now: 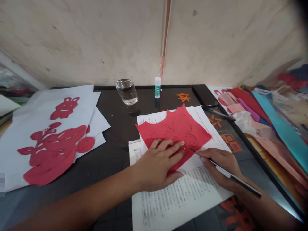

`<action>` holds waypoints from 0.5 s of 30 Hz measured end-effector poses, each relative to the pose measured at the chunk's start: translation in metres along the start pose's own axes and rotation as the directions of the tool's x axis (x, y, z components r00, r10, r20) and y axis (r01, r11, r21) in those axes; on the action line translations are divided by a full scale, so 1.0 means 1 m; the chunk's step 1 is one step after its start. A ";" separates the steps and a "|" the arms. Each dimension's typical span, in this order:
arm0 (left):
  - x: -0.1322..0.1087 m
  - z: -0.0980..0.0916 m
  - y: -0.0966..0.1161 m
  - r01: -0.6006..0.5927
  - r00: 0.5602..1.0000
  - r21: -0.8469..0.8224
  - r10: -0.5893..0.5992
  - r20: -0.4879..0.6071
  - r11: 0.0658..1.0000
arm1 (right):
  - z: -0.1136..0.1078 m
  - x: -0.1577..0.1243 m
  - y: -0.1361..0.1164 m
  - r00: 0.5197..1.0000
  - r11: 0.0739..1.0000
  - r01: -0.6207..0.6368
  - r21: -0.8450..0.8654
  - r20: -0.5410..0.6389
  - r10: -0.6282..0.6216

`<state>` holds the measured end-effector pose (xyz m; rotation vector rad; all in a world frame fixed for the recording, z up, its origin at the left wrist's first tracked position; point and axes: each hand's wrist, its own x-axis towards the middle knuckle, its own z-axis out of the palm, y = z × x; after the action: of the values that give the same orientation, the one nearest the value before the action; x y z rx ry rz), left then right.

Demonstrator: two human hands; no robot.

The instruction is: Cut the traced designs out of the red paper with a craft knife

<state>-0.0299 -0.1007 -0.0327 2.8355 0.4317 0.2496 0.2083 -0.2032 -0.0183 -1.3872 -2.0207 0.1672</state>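
Red paper lies ahead of the person, on printed sheets that cover part of the dark worktop. Set askew: widest span runs left to right, a plain corner out to the right, scalloped edge on the far side. Line-drawn butterfly on it, wings mostly beyond the fingers.

2 hands, both at the near side. Left hand palm down, fingers loosely spread across the paper's near-left part, thumb apart, nothing gripped. Right hand closed in a writing grip on a slim pen-like tool, just beside the paper's near-right edge.

Key relation: tool slants from lower right towards upper left, tip over that near-right edge, just right of the left fingertips. Butterfly is up and left of the tip; left hand is nearer to it. Whether the tip presses in: cannot tell.
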 end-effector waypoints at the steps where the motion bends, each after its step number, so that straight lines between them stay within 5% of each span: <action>1: 0.000 0.000 0.000 0.001 1.000 0.002 -0.001 0.000 1.000 | 0.000 -0.001 0.001 1.000 1.000 0.006 0.008 0.015 -0.006; 15: 0.000 0.000 0.000 -0.005 0.999 -0.005 0.005 -0.051 1.000 | -0.016 -0.002 0.012 0.992 0.997 0.071 0.039 0.098 -0.075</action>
<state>-0.0300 -0.1002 -0.0328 2.8307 0.4342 0.3249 0.2274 -0.2040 -0.0129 -1.3039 -2.1367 0.2427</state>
